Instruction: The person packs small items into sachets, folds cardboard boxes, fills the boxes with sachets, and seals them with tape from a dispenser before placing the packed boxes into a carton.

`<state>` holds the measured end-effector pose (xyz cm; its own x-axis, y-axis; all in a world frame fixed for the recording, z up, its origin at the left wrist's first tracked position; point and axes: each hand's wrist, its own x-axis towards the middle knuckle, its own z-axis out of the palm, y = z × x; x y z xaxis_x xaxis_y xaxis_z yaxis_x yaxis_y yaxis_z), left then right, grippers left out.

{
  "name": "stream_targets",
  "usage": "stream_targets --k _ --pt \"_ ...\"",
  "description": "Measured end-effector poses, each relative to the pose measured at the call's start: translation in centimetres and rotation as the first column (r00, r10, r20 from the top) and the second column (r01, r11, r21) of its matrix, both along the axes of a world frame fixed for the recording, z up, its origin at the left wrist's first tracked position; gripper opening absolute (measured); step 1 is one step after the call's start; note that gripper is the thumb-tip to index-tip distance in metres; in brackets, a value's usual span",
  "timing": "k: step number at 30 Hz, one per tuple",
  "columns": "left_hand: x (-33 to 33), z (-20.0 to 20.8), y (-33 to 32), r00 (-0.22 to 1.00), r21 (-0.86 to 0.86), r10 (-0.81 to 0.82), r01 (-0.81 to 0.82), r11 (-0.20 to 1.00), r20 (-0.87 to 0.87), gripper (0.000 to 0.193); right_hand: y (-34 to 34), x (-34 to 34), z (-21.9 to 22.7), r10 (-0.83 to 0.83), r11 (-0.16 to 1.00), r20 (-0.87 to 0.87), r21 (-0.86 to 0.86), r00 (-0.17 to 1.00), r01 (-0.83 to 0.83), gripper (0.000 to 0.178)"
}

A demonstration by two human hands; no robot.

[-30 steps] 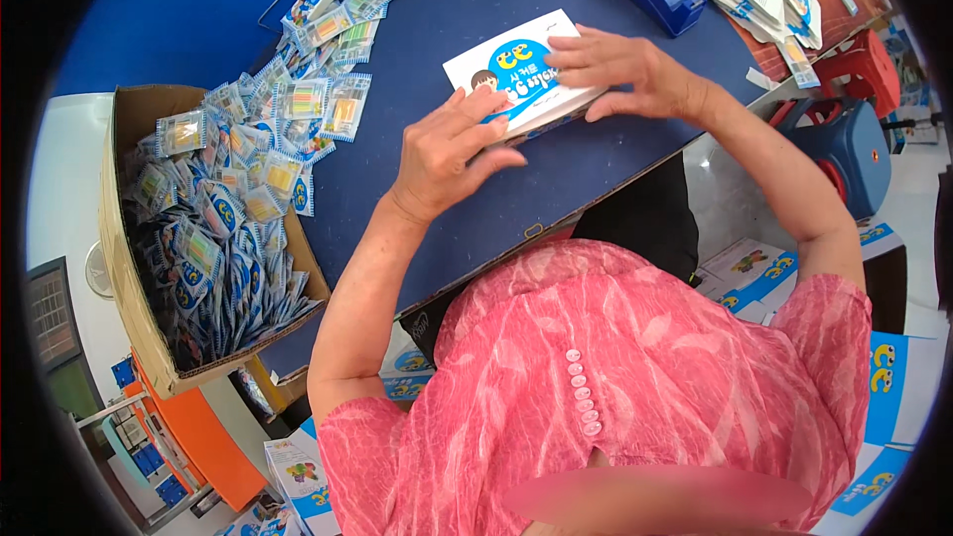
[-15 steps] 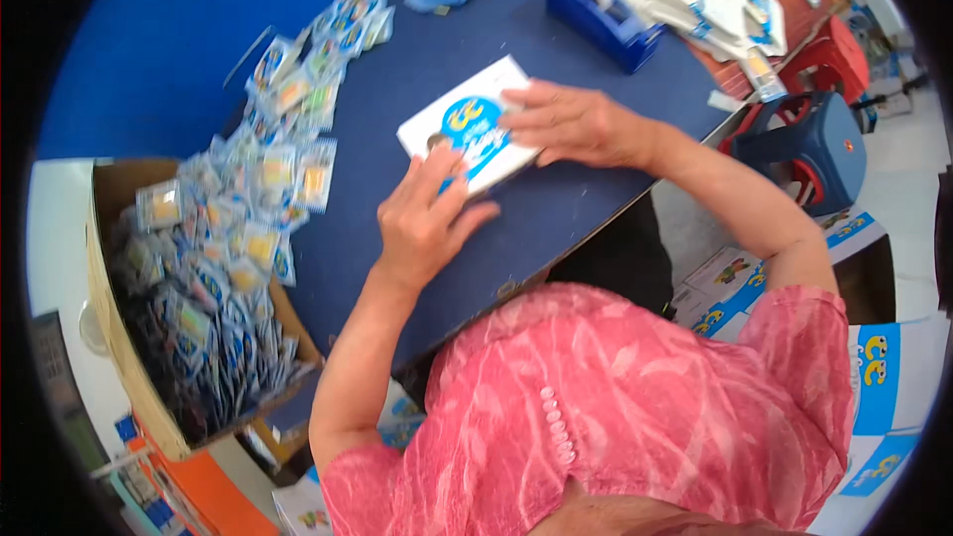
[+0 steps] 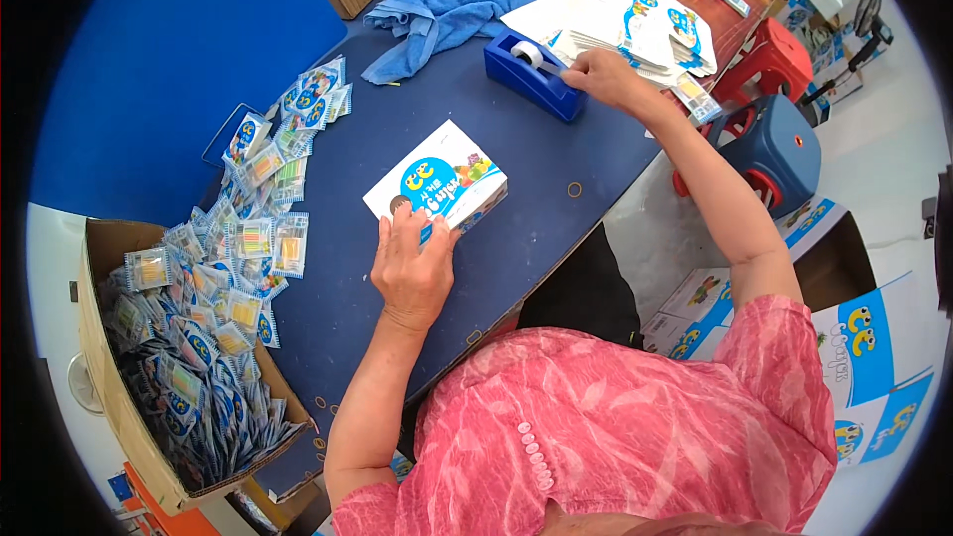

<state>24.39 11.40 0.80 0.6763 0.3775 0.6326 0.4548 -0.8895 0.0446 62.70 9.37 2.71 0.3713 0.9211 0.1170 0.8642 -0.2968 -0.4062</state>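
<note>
A small white carton [image 3: 459, 161] with a blue oval and fruit pictures lies on the dark blue tabletop. My left hand [image 3: 412, 273] holds its near left end, fingertips pressed on the top and thumb by the side. Farther off to the right stands a blue tape dispenser [image 3: 531, 89] with a roll of tape [image 3: 526, 54] in it. At the dispenser's right end my right hand [image 3: 608, 79] has its fingers pinched together on the tape's end.
An open cardboard box [image 3: 99, 328] brims with small sachets [image 3: 228, 268], which spill onto the table's left side. A blue cloth [image 3: 452, 15] and stacked flat cartons [image 3: 635, 25] lie at the back. Stools [image 3: 779, 154] stand at right, and a rubber band [image 3: 574, 190] lies near the edge.
My right hand has left the carton and reached out to the tape dispenser. My left hand stays on the carton. The whole view has shifted, showing more of the table's far side.
</note>
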Motion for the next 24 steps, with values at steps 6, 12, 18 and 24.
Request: stream_targets --k 6,12,18,24 --pt "0.0 0.0 -0.1 1.0 -0.032 0.007 -0.007 0.999 0.016 0.027 -0.7 -0.2 -0.2 -0.167 0.97 -0.767 -0.015 0.619 0.244 0.018" --pt "-0.1 0.1 -0.3 1.0 -0.043 0.003 -0.003 0.999 0.013 0.026 -0.2 1.9 -3.2 -0.036 0.965 -0.683 0.166 0.73 0.203 0.015" --pt "-0.1 0.1 -0.2 1.0 -0.037 0.017 -0.017 0.999 0.01 0.026 0.3 1.4 -5.0 0.056 0.941 -0.63 0.293 0.775 0.17 0.013" --pt "-0.3 0.2 -0.4 1.0 -0.039 0.015 -0.014 0.999 0.014 0.025 -0.9 0.6 -1.6 0.069 0.982 -0.253 0.186 0.965 -0.022 0.01"
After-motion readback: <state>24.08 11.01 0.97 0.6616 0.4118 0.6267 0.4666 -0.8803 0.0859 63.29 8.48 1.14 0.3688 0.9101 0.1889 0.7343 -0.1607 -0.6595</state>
